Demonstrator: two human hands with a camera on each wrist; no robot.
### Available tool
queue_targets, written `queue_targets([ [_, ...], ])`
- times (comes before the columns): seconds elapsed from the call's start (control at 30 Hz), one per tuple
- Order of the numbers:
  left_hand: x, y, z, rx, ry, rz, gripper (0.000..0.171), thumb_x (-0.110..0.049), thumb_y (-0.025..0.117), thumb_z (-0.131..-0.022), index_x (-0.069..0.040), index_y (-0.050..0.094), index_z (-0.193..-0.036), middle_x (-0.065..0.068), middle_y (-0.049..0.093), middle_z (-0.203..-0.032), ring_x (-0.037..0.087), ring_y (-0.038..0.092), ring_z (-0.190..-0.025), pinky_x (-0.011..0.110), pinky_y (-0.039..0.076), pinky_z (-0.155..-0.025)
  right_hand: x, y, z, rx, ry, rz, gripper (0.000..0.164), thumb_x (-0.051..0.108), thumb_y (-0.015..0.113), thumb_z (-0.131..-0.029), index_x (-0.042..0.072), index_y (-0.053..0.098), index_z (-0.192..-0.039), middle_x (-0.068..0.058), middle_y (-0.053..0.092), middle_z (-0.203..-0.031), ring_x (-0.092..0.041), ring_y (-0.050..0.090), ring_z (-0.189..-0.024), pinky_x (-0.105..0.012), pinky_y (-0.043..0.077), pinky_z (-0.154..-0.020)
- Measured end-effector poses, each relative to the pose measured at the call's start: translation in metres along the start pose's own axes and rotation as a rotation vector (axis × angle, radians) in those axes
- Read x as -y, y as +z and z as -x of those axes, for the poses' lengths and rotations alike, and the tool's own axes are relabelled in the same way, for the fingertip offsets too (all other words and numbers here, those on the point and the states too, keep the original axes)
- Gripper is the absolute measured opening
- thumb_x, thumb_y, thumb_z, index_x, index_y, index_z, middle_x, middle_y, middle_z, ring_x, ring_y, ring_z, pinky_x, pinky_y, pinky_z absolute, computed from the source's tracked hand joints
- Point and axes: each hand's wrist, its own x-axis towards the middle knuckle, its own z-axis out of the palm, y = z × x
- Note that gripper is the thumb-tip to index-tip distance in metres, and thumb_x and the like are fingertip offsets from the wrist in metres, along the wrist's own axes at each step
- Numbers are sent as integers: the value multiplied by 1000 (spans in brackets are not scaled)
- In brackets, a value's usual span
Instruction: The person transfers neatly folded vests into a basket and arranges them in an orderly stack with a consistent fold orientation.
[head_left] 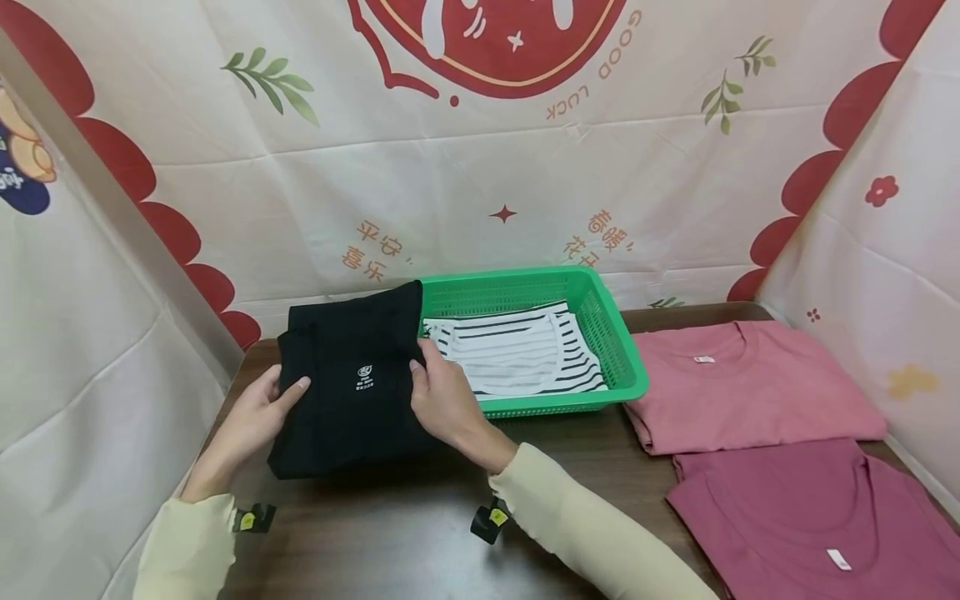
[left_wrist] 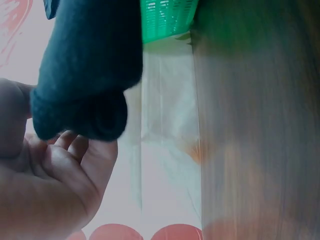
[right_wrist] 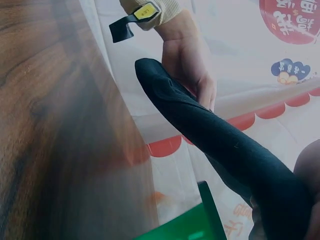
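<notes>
A folded black shirt (head_left: 352, 417) with a small white print is held up between both hands, left of the green basket (head_left: 558, 403). My left hand (head_left: 249, 421) grips its left edge, thumb on top and fingers underneath. On its right edge the right hand (head_left: 450, 402) pinches the cloth, close to the basket's front left corner. The left wrist view shows the shirt (left_wrist: 92, 50) as a thick rolled fold above the left palm (left_wrist: 55, 185). From the right wrist, the shirt (right_wrist: 220, 135) appears edge-on, raised off the table. Inside the basket lies a folded black-and-white striped shirt (head_left: 506, 350).
At the right of the brown table (head_left: 360, 542) lie a folded pink shirt (head_left: 742, 400) and, nearer, a folded dark rose shirt (head_left: 795, 517). White printed cloth (head_left: 480, 167) hangs behind the table and along both sides.
</notes>
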Motion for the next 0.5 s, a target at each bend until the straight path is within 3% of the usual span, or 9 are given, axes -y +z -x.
queue_targets([
  [0.1,-2,3,-2,2,15,-2,55,-54,40,-95,-4,44,-117,16,52,-84,29,50,-85,41,43,-71,-2,-4,0,-10,5,-1,37,12,41,-100,-3,43,-134,-9,58,-63,-18,59,-66,-40,53,-75],
  [0.2,-4,5,-5,6,28,10,52,-53,42,-95,-5,44,-114,15,49,-75,27,51,-73,37,43,-64,-3,-8,1,-10,11,-12,38,12,40,-100,-3,42,-135,-6,53,-59,-17,56,-60,-40,52,-71],
  [0.3,-6,7,-7,14,49,25,51,-51,42,-95,-6,45,-117,13,50,-76,27,52,-75,36,45,-64,-5,-10,1,-7,17,-16,39,13,40,-100,-2,41,-136,-5,52,-57,-17,53,-54,-39,51,-69],
  [0.5,-10,9,-10,35,60,44,53,-50,42,-95,-6,44,-124,17,50,-83,31,52,-84,43,49,-71,-7,-13,1,-3,45,-23,41,16,38,-101,0,39,-139,-5,54,-60,-17,59,-62,-40,52,-77],
])
